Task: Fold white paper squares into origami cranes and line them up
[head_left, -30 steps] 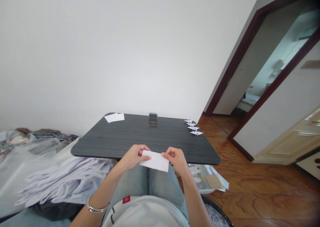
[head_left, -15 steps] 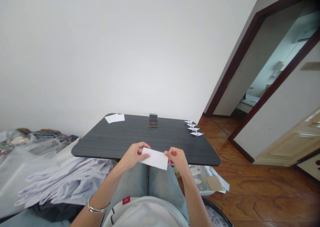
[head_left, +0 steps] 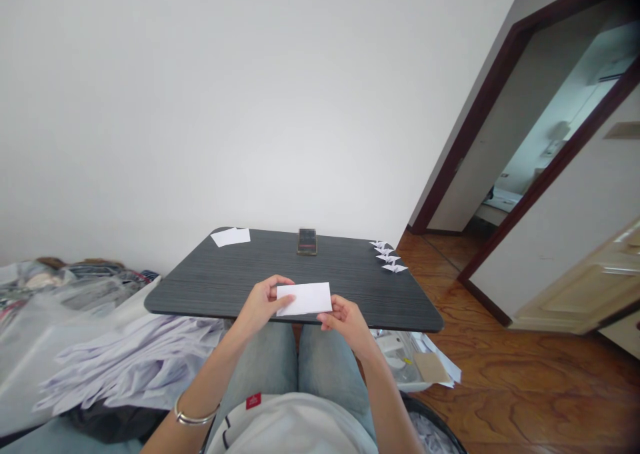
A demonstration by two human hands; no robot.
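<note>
White paper strip [head_left: 304, 299], held flat in the air just over the near edge of the tabletop [head_left: 200, 287], long side across, roughly level. L hand [head_left: 260, 305] has the left end: L fingers [head_left: 283, 286] curled over the top edge, thumb side hidden behind the sheet, firm pinch by the look of it. R hand [head_left: 347, 323] sits low at the right end, loosely curled and partly open. R fingers [head_left: 327, 321] are at the bottom right corner, can't tell if they actually grip or just support. No fold visible on the strip at this res.

Risks: w/ only one sure pinch, the strip could pivot or slip out of L fingers if R isn't really holding. Thin paper, so any squeeze could leave an unwanted crease.

Around it: 4 small white paper cranes [head_left: 387, 255] in a line along the right edge of the tabletop, close to the drop, so a sleeve or elbow swipe could knock them onto the wood floor [head_left: 500, 387]. Loose white sheet [head_left: 231, 237] at far left corner, phone [head_left: 307, 241] at far edge, both well clear of the hands. Pale crumpled sheets [head_left: 135, 364] on the bed to the left. Black bin [head_left: 435, 427] bottom right.
</note>
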